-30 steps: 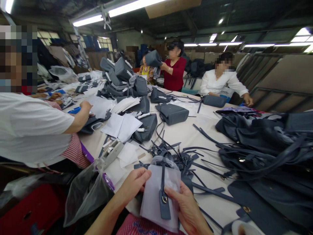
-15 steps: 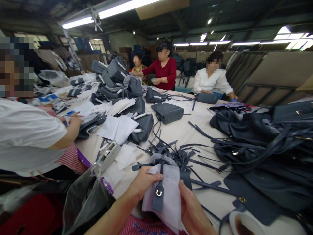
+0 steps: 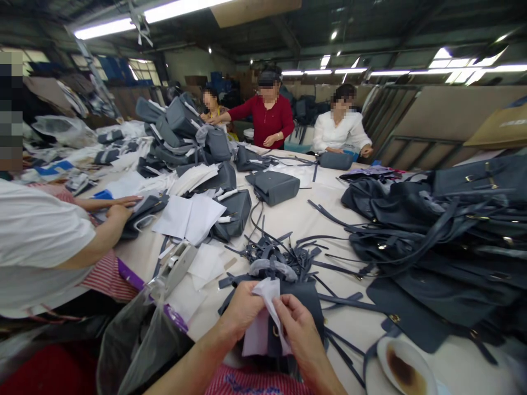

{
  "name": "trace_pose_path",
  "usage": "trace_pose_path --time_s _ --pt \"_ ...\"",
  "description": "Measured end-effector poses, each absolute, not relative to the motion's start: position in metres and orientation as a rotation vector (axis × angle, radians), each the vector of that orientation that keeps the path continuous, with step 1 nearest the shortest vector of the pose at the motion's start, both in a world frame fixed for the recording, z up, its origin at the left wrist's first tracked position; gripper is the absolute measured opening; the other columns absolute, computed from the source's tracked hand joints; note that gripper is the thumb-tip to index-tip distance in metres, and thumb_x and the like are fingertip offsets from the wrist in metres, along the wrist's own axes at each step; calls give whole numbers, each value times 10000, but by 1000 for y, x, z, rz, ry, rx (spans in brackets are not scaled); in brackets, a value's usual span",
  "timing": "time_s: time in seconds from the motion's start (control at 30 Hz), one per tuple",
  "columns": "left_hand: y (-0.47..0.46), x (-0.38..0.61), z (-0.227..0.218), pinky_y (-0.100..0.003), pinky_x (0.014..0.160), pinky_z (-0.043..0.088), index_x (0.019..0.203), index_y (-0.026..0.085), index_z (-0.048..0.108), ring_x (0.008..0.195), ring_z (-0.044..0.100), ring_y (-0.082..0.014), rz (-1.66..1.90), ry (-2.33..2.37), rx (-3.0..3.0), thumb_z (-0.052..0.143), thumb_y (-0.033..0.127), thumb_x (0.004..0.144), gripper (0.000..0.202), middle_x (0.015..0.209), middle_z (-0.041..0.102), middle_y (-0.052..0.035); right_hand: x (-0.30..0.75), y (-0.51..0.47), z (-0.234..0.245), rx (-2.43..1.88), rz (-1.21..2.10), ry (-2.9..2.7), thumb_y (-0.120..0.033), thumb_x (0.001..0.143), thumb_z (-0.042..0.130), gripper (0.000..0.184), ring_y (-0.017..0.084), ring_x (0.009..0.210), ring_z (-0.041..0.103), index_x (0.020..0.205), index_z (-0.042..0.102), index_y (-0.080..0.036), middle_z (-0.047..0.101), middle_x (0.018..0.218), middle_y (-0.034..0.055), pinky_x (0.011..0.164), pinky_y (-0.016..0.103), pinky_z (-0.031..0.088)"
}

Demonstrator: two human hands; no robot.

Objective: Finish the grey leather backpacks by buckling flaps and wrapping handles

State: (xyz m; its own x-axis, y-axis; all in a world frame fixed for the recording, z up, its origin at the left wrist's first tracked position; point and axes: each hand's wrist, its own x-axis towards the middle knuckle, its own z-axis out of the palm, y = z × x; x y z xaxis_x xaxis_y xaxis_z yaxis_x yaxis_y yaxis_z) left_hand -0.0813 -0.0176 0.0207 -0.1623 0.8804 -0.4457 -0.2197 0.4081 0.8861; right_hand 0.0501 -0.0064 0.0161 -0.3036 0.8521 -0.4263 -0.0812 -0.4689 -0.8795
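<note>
Close in front of me lies a dark blue-grey handbag (image 3: 309,300), its flap partly under my hands. A thin sheet of white tissue paper (image 3: 269,289) is folded over the bag's strap tab, and a bit of gold hardware shows beside it. My left hand (image 3: 244,311) is closed on the paper's left side. Pinched between the fingers of my right hand (image 3: 297,322) is the paper's right edge. Just beyond the bag sits a heap of narrow dark straps (image 3: 284,252).
Large dark bags (image 3: 444,263) are piled at the right, near a white dish with brown liquid (image 3: 405,366). Paper sheets (image 3: 189,215) and finished bags (image 3: 274,186) lie further back. A co-worker in white (image 3: 45,236) works at left; several people stand across the table.
The tissue paper, earlier flat beneath the strap tab, is now gathered over it. My right hand has moved up and inward to the paper. The view has shifted slightly right.
</note>
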Motion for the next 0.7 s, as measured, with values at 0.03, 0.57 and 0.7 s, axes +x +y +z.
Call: trace_pose_path --time_s 0.03,0.57,0.7 --pt "-19 -83 22 -231 498 286 635 137 578 502 407 -97 1087 1400 634 739 434 578 343 552 511 33 50 -6 15 -1303 1789 -1072 -644 599 732 485 88 414 419 677 577 -191 533 469 -71 400 203 280" --pt "-5 -86 25 -227 529 376 691 132 621 531 498 -115 1186 1326 662 763 441 627 346 584 575 13 88 -35 13 -1183 1918 -1003 -346 584 868 389 137 620 577 858 635 -199 675 739 4 533 214 451" --pt "-4 -84 27 -230 542 388 685 137 625 530 495 -111 1168 1309 659 764 411 641 310 583 572 13 94 -28 18 -1101 1932 -968 -321 576 874 366 123 619 538 759 578 -205 600 654 -40 570 211 436"
